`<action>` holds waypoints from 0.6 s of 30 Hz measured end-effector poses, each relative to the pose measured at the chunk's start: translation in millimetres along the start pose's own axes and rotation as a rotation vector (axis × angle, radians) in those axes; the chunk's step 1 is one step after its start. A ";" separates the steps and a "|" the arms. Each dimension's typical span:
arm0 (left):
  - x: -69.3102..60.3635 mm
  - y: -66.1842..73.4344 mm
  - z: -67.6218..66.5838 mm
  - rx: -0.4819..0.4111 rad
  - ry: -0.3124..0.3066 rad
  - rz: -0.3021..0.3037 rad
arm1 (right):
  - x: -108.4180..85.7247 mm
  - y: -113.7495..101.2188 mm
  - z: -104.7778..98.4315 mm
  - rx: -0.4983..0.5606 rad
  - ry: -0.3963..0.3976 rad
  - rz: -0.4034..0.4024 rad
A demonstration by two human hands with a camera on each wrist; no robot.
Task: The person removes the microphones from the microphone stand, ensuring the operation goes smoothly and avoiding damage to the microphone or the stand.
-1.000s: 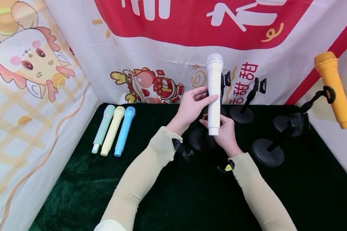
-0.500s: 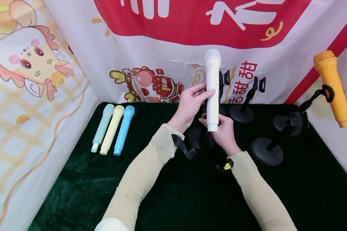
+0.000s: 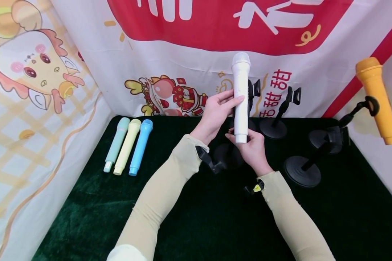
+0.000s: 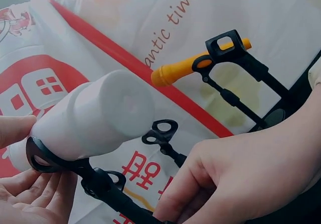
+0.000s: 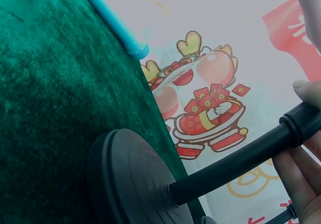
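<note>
A white microphone [image 3: 241, 98] stands nearly upright in the head view, between the thumb and fingers of my left hand [image 3: 213, 115]. In the left wrist view, the black clip [image 4: 44, 156] of a microphone stand curves round the microphone's body. My right hand [image 3: 253, 148] grips that stand's pole [image 5: 230, 164] just below the clip, as the right wrist view shows. The stand's round base [image 5: 138, 179] sits on the green cloth. From the head, the microphone hides the clip and most of the pole.
Mint, cream and blue microphones [image 3: 141, 148] lie side by side on the green cloth [image 3: 85, 206] at left. Several black stands [image 3: 302, 172] are at right and behind. One holds an orange microphone [image 3: 377, 101]. Printed curtains [image 3: 170, 58] border the table.
The white microphone has slid upward and away in the head view, with my left hand moving along with it. My right hand stays at the stand's pole.
</note>
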State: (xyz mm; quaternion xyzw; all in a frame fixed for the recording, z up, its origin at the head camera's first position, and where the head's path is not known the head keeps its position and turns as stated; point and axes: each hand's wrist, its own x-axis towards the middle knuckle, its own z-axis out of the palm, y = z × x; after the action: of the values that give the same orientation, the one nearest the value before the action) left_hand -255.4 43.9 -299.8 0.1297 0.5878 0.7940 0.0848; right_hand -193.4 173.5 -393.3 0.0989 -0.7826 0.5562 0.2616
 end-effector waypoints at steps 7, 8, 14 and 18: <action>4.4 2.1 1.9 -0.018 0.017 -0.009 | -0.4 -0.5 -0.3 0.023 -0.003 0.021; 4.8 2.3 2.0 -0.022 0.015 -0.007 | -0.6 -0.6 -0.2 0.022 -0.003 0.022; 8.0 3.9 1.6 0.016 0.007 0.002 | -0.8 -1.7 -0.1 0.018 -0.001 0.036; 9.0 5.5 1.0 0.035 0.008 -0.006 | -1.3 -1.6 0.3 0.037 -0.004 0.053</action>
State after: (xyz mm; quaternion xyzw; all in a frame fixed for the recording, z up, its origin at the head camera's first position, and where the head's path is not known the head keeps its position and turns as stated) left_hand -263.5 45.8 -293.2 0.1263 0.6022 0.7840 0.0824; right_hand -191.7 172.4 -392.7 0.0840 -0.7750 0.5771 0.2433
